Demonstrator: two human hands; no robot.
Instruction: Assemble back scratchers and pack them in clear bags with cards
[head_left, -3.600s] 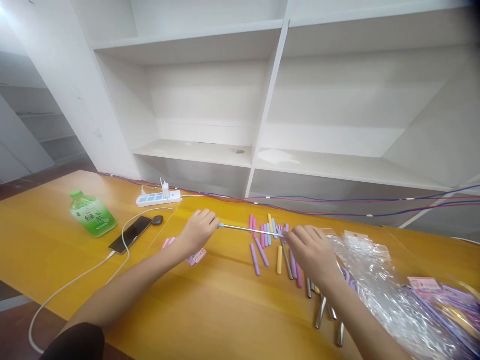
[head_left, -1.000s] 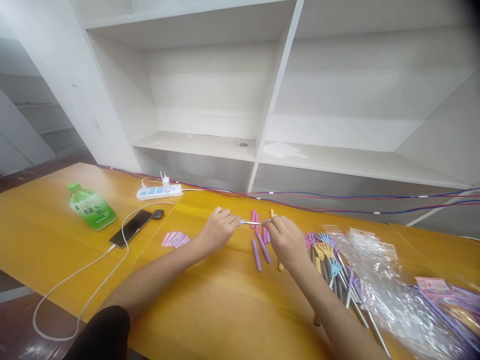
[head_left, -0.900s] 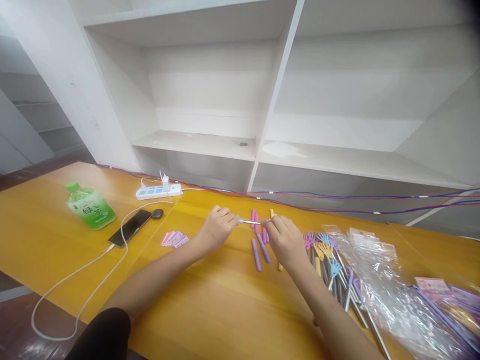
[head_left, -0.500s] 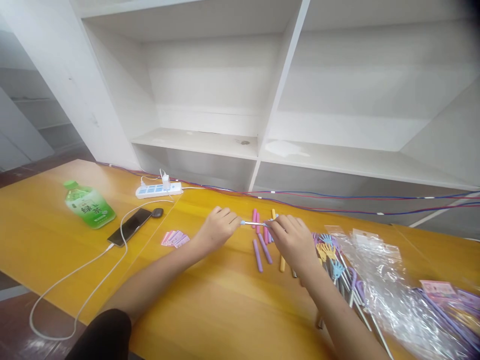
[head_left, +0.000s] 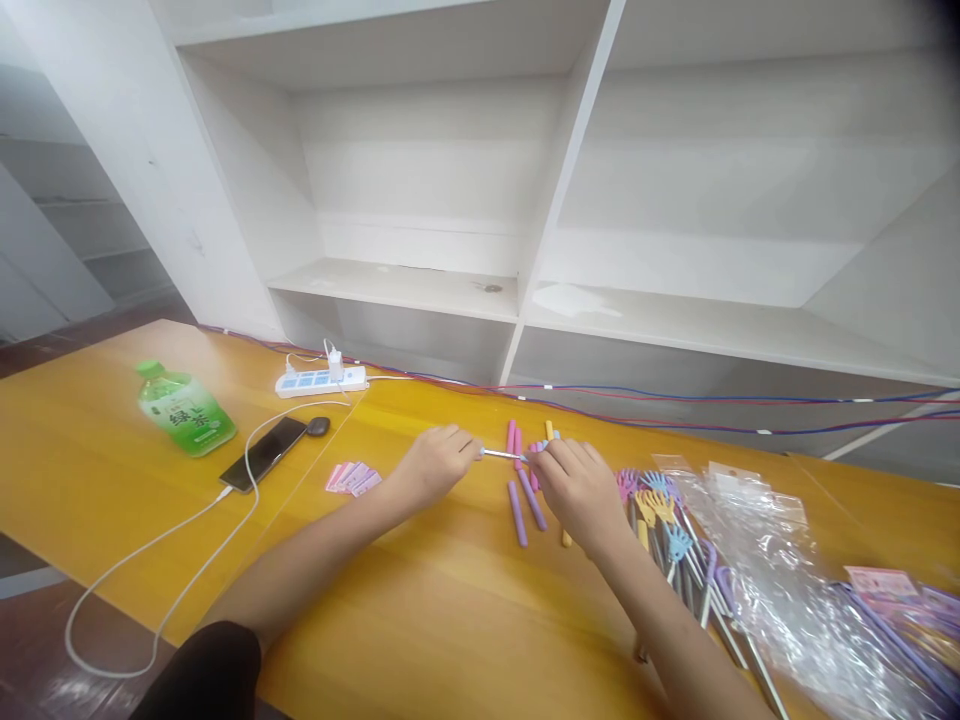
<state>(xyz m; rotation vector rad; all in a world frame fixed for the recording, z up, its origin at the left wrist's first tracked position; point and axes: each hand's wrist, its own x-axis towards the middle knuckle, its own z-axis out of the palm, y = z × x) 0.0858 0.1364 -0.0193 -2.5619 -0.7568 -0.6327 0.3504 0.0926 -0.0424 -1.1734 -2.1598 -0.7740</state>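
A thin metal rod [head_left: 499, 454] with light blue ends spans the gap between my two hands above the table. My left hand [head_left: 442, 462] is closed round its left end, and my right hand [head_left: 576, 490] pinches its right end. Beneath and beside the rod lie pink tubes [head_left: 511, 437], purple tubes [head_left: 517, 513] and a yellow tube [head_left: 549, 429]. To the right of my right hand is a pile of metal rods with small hand-shaped heads in yellow [head_left: 656, 506], blue [head_left: 678, 543] and purple.
Clear plastic bags [head_left: 780, 560] cover the right side, near packed items [head_left: 892, 600]. Small pink and purple cards [head_left: 352, 478], a phone [head_left: 264, 453], a green bottle [head_left: 187, 410] and a power strip [head_left: 321, 381] are on the left. White shelving [head_left: 405, 285] stands behind.
My right hand has shifted slightly left and down, and the gap between the hands is a little narrower. The camera view has moved slightly.
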